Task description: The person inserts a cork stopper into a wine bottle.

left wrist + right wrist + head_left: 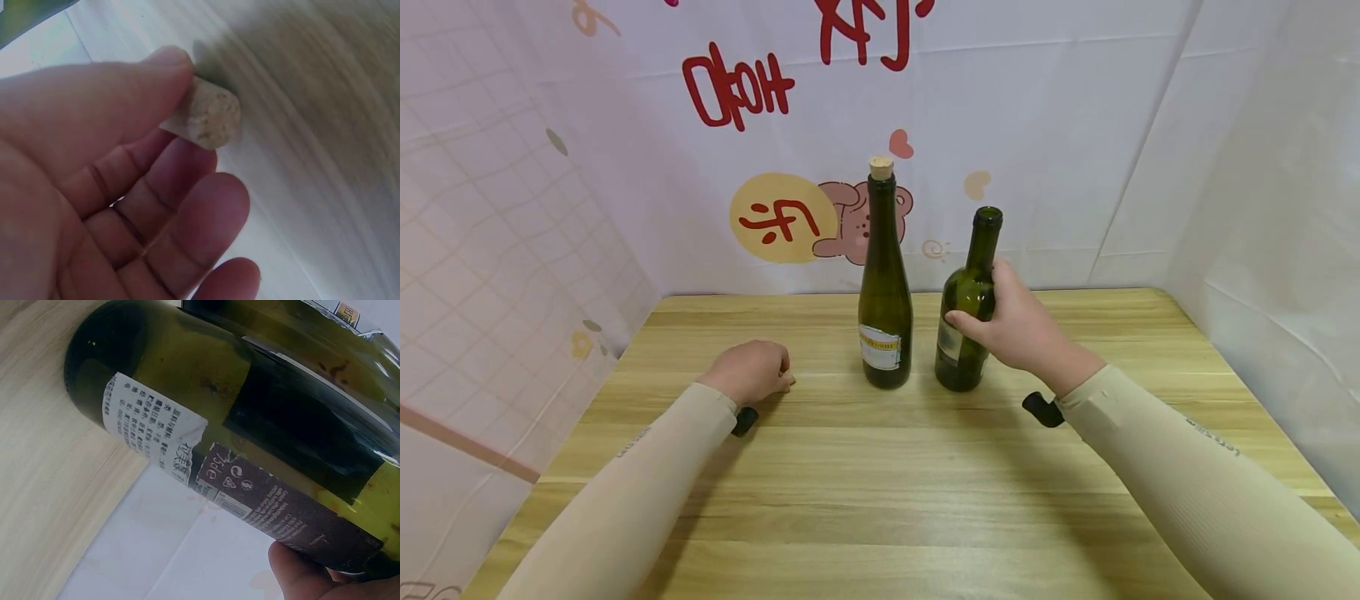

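Observation:
My left hand [748,371] is low over the left part of the wooden table, pinching a small light-brown cork [215,119] between thumb and fingers. On the right, my right hand [1026,325] grips an uncorked green wine bottle [967,287] around its upper body. That bottle's neck leans slightly right; whether its base touches the table I cannot tell. White and dark labels on it show in the right wrist view. Just left of it stands a taller green bottle [886,287], upright, with a cork [881,167] in its mouth and a white-and-yellow label.
The wooden tabletop [850,492] ends at a white printed cloth [1037,100] behind the bottles. Cloth walls also rise at the left and right. The two bottles stand close together, with a narrow gap between them.

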The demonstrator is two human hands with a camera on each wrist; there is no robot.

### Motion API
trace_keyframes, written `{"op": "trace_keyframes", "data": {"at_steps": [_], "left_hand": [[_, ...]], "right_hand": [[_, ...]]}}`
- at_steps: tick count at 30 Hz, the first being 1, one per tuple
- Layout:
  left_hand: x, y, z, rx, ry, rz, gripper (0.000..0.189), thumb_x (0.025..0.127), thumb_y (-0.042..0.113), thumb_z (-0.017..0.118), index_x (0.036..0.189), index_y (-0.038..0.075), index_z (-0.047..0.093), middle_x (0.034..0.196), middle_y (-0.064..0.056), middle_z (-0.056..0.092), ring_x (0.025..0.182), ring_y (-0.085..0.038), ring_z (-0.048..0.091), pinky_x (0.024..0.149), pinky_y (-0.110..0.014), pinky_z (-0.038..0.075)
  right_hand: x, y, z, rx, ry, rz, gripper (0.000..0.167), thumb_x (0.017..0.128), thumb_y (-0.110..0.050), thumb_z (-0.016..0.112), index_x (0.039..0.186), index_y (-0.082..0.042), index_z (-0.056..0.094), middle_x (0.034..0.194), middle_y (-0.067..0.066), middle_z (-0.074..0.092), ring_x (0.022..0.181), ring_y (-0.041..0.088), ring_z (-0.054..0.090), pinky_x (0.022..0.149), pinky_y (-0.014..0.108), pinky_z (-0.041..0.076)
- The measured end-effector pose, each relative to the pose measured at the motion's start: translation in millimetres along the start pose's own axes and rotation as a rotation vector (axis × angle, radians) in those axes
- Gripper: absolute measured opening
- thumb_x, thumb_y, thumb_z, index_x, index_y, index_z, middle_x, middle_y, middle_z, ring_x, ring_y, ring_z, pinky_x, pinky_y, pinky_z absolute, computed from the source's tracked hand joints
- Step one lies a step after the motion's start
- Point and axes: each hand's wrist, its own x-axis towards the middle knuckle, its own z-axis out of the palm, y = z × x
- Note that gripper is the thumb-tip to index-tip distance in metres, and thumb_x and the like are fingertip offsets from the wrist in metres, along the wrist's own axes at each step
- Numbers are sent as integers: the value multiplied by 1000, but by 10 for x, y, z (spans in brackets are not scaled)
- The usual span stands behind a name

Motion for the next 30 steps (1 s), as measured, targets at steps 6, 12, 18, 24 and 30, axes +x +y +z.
{"op": "trace_keyframes", "data": {"at_steps": [6,12,18,24,30], "left_hand": [[-6,4,9,4,-7,3,18,100,27,73,105,10,75,99,-1,76,80,-13,65,80,-41,58],[-14,25,1,-4,-5,-1,15,100,26,73,100,12,73,92,1,73,76,-14,61,75,-38,54],[-10,47,-22,-2,21,13,16,99,28,73,98,12,72,88,2,70,73,-15,59,72,-36,52],[1,65,-39,2,31,21,15,98,27,73,99,12,72,90,2,71,74,-15,59,73,-35,51],[-17,113,-61,-5,30,50,11,96,23,71,97,12,70,86,1,67,72,-15,56,68,-32,47]], "right_hand": [[-3,-3,0,-13,4,0,73,99,-34,75,147,0,32,131,19,56,116,35,66,98,55,58],[9,12,4,-7,0,-4,72,99,-32,75,147,0,31,131,18,55,116,35,66,99,54,57],[3,8,-1,-16,6,-4,73,99,-33,75,147,0,31,131,18,55,117,35,66,99,55,58],[3,4,4,-11,9,-2,74,99,-33,75,148,0,31,132,19,55,117,36,66,99,55,57],[-1,0,8,1,15,-7,75,99,-30,75,150,0,30,133,19,55,119,36,66,99,56,57]]}}
